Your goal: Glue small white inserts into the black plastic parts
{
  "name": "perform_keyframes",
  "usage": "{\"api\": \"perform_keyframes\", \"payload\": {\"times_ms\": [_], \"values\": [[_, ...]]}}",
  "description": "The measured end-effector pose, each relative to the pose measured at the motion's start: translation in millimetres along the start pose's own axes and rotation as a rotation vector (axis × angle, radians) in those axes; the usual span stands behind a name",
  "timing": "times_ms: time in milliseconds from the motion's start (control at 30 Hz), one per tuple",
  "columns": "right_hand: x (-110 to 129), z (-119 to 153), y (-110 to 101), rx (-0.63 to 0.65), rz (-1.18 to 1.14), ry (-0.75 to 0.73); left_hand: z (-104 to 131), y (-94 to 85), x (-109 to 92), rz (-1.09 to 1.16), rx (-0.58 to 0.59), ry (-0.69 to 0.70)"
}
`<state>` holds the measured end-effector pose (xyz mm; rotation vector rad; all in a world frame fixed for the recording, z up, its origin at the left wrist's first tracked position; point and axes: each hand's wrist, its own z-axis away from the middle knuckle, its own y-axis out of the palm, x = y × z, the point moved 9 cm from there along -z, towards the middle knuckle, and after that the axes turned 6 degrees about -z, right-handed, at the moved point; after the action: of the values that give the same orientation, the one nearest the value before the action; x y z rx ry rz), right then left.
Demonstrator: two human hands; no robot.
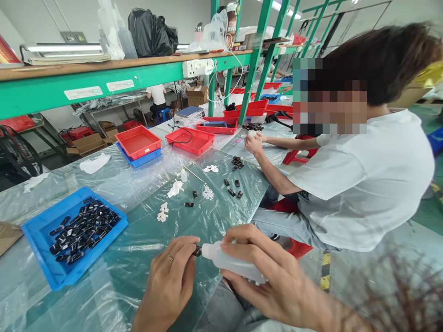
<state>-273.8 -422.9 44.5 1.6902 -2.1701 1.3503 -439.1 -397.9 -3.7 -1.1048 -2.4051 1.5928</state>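
Observation:
My left hand (pixel 173 272) pinches a small glossy black part (pixel 197 251) between thumb and fingers; most of it is hidden. My right hand (pixel 266 267) is wrapped round a translucent white squeeze bottle (pixel 235 262), tipped on its side with its nozzle end at the black part. Whether the tip touches the part I cannot tell. Beyond my hands, on the plastic-covered table, lie several black parts (pixel 189 204), a heap of small clear bits (pixel 207 192), some pale pieces (pixel 162 212) and a crumpled white tissue (pixel 176 188).
A blue tray (pixel 38 249) full of black parts stands at the left. Red trays (pixel 138 142) sit farther back, below a green-framed shelf (pixel 145 76). A small bottle (pixel 183 175) and a thin stick (pixel 194 174) lie mid-table. A co-worker (pixel 360 175) sits at the right.

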Motion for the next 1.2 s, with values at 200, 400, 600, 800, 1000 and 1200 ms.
{"api": "perform_keyframes", "payload": {"times_ms": [200,400,600,800,1000,1200], "values": [[0,1,-1,-0.015,0.016,0.009,3,3.0,-2,-0.028,-0.049,0.014],[1,7,2,0.011,0.069,0.006,-1,0.8,-6,-0.066,-0.054,0.031],[5,7,4,0.008,0.063,-0.027,-7,-4.2,-15,-0.101,-0.044,0.070],[5,6,3,-0.030,0.041,-0.032,-7,-5.0,-17,-0.105,-0.078,0.084],[-1,5,-5,-0.091,-0.088,0.023,-6,-8.1,-15,-0.097,-0.081,0.079],[-53,12,-12,-0.254,-0.502,0.307,-5,-7.6,-10,-0.059,-0.047,0.006]]}}
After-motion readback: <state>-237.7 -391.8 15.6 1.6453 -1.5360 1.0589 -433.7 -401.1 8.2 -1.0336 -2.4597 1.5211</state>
